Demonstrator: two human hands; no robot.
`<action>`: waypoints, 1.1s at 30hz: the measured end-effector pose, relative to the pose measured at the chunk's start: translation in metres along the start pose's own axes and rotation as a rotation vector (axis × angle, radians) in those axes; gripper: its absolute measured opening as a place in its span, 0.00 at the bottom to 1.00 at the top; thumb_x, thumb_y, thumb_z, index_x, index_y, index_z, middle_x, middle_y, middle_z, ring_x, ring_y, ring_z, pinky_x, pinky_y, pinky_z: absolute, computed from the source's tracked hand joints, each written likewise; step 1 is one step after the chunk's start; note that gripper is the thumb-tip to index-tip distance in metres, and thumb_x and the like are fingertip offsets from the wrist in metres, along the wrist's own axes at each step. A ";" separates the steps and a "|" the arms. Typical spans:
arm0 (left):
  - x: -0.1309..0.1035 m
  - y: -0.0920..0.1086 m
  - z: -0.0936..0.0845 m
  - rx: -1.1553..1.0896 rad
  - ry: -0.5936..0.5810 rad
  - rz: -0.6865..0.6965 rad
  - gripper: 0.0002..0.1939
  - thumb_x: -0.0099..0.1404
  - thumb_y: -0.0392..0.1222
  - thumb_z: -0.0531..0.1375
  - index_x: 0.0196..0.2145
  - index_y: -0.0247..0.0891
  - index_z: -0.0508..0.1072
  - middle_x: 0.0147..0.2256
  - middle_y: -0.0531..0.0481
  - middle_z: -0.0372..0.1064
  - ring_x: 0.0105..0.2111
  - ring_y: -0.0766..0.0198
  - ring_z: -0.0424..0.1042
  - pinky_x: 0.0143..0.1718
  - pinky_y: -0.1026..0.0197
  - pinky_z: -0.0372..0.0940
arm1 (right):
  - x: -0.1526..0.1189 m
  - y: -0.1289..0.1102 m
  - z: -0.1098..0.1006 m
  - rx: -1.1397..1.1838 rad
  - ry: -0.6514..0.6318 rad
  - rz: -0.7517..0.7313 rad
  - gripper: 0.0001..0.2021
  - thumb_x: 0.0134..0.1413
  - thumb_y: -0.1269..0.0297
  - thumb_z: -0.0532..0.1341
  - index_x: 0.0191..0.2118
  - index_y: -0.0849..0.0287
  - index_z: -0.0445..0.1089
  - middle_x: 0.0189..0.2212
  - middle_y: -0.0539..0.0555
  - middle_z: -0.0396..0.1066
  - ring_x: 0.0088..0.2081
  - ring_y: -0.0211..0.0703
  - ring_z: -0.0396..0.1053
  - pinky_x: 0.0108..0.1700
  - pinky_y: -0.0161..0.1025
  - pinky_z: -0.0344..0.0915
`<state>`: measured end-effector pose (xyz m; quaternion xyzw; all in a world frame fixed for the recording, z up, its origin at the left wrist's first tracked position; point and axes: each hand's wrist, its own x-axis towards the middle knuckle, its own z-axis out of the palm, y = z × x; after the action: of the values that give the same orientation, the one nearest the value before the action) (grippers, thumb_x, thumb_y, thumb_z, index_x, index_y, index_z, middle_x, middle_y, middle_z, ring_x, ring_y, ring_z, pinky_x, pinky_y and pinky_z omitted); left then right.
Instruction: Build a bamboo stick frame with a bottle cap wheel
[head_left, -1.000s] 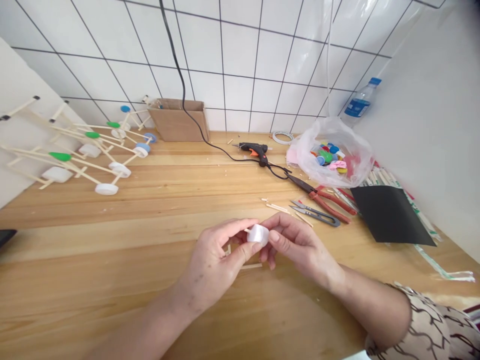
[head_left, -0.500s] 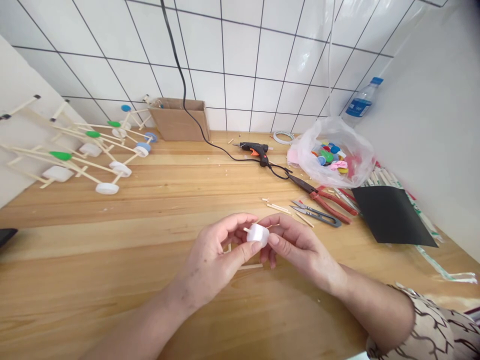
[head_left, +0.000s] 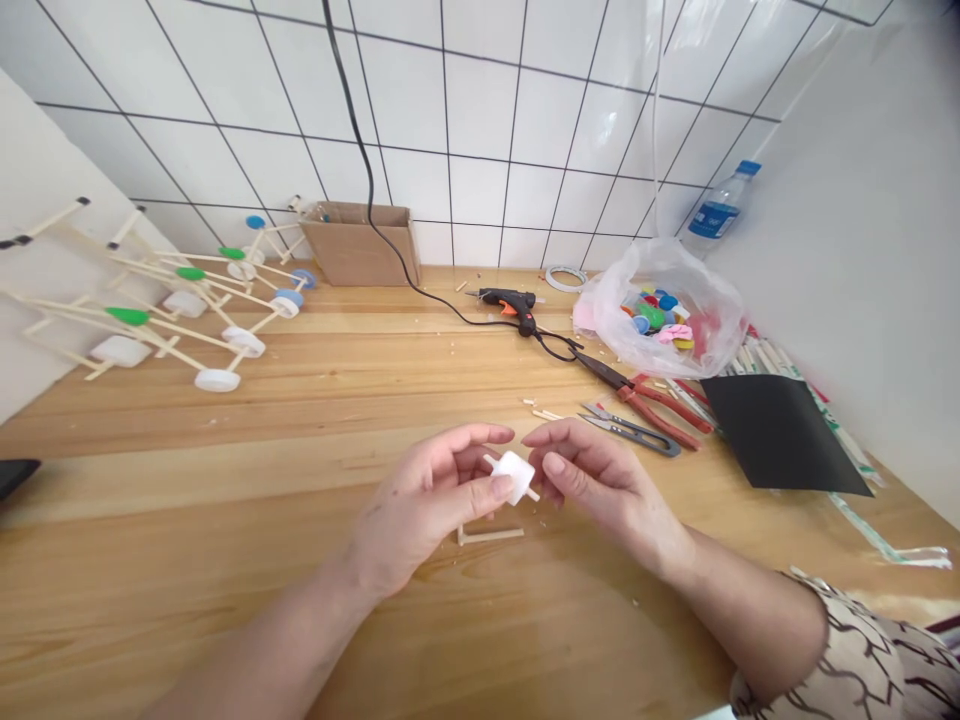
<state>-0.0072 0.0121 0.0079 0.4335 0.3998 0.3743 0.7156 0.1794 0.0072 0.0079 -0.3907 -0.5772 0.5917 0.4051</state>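
Note:
A white bottle cap (head_left: 513,474) with a thin wooden stick through it hangs just above the wooden table (head_left: 225,500), near its front middle. My left hand (head_left: 427,500) pinches the cap between thumb and fingers. My right hand (head_left: 592,485) meets it from the right, its fingertips on the stick's end beside the cap. A small L-shaped piece of sticks (head_left: 487,535) lies on the table right below both hands.
Stick-and-cap models (head_left: 172,310) lean at the far left. A cardboard box (head_left: 360,245), a glue gun (head_left: 510,300) with its cord, a bag of coloured caps (head_left: 664,315), red pliers (head_left: 645,395), snips (head_left: 630,428), black card (head_left: 780,430) and a water bottle (head_left: 716,205) lie behind and right.
The cap has tilted in my fingers, and the stick now shows poking out on both sides. My hands have opened slightly and the L-shaped stick piece below them has come into view.

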 end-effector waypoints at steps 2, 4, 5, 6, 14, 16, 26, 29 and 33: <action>-0.001 0.001 -0.001 -0.012 -0.039 -0.039 0.23 0.53 0.43 0.66 0.47 0.37 0.69 0.28 0.53 0.70 0.27 0.68 0.67 0.30 0.64 0.61 | 0.000 -0.001 -0.003 0.002 0.014 -0.019 0.11 0.55 0.58 0.62 0.41 0.59 0.67 0.30 0.50 0.67 0.32 0.36 0.65 0.35 0.35 0.63; -0.001 0.002 -0.002 -0.011 -0.088 -0.065 0.25 0.54 0.44 0.66 0.49 0.36 0.67 0.27 0.54 0.68 0.24 0.69 0.64 0.27 0.65 0.59 | 0.001 -0.003 -0.006 -0.008 -0.028 -0.028 0.12 0.53 0.62 0.63 0.43 0.59 0.67 0.32 0.52 0.67 0.35 0.38 0.66 0.37 0.37 0.63; -0.002 0.002 -0.003 -0.012 -0.109 -0.072 0.26 0.54 0.45 0.65 0.50 0.36 0.66 0.27 0.54 0.68 0.24 0.69 0.64 0.27 0.65 0.58 | 0.001 -0.004 -0.007 -0.019 -0.067 -0.029 0.13 0.53 0.63 0.63 0.44 0.59 0.67 0.33 0.52 0.67 0.34 0.38 0.66 0.37 0.38 0.63; -0.002 0.001 -0.003 -0.014 -0.124 -0.077 0.26 0.55 0.45 0.65 0.50 0.36 0.66 0.28 0.53 0.67 0.25 0.69 0.63 0.27 0.65 0.58 | 0.001 -0.005 -0.007 -0.034 -0.109 -0.034 0.14 0.52 0.65 0.63 0.45 0.60 0.67 0.34 0.53 0.67 0.34 0.39 0.66 0.36 0.39 0.63; -0.004 0.001 -0.001 -0.023 -0.146 -0.128 0.30 0.54 0.44 0.66 0.53 0.37 0.63 0.33 0.50 0.67 0.27 0.68 0.63 0.28 0.64 0.58 | 0.000 -0.009 -0.006 -0.168 -0.210 -0.073 0.12 0.50 0.70 0.63 0.43 0.59 0.69 0.34 0.53 0.67 0.33 0.39 0.65 0.36 0.39 0.64; -0.004 0.002 0.000 -0.026 -0.151 -0.129 0.31 0.53 0.45 0.66 0.53 0.36 0.63 0.32 0.51 0.67 0.27 0.68 0.63 0.27 0.64 0.57 | 0.000 -0.008 -0.006 -0.173 -0.204 -0.058 0.11 0.50 0.71 0.63 0.41 0.59 0.69 0.32 0.52 0.66 0.32 0.38 0.65 0.35 0.39 0.65; -0.003 0.004 0.001 -0.001 -0.151 -0.112 0.30 0.54 0.48 0.66 0.52 0.35 0.64 0.30 0.51 0.68 0.25 0.69 0.62 0.27 0.64 0.57 | 0.001 -0.008 -0.006 -0.161 -0.207 -0.022 0.10 0.50 0.67 0.64 0.40 0.60 0.67 0.32 0.52 0.68 0.32 0.39 0.67 0.35 0.40 0.65; -0.002 0.002 0.000 -0.013 -0.169 -0.092 0.28 0.56 0.49 0.64 0.51 0.35 0.64 0.31 0.49 0.69 0.25 0.69 0.63 0.28 0.63 0.58 | 0.001 -0.007 -0.007 -0.154 -0.207 -0.033 0.10 0.51 0.67 0.64 0.40 0.60 0.67 0.33 0.53 0.69 0.33 0.40 0.66 0.36 0.40 0.64; -0.002 -0.002 -0.002 -0.033 -0.148 -0.068 0.25 0.59 0.47 0.63 0.51 0.35 0.65 0.32 0.48 0.70 0.27 0.69 0.64 0.29 0.64 0.58 | 0.002 -0.004 -0.008 -0.119 -0.206 -0.046 0.10 0.53 0.65 0.63 0.41 0.61 0.67 0.32 0.54 0.70 0.33 0.40 0.67 0.36 0.39 0.64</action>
<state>-0.0088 0.0103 0.0056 0.4345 0.3541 0.3233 0.7625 0.1861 0.0115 0.0113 -0.3377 -0.6588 0.5839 0.3331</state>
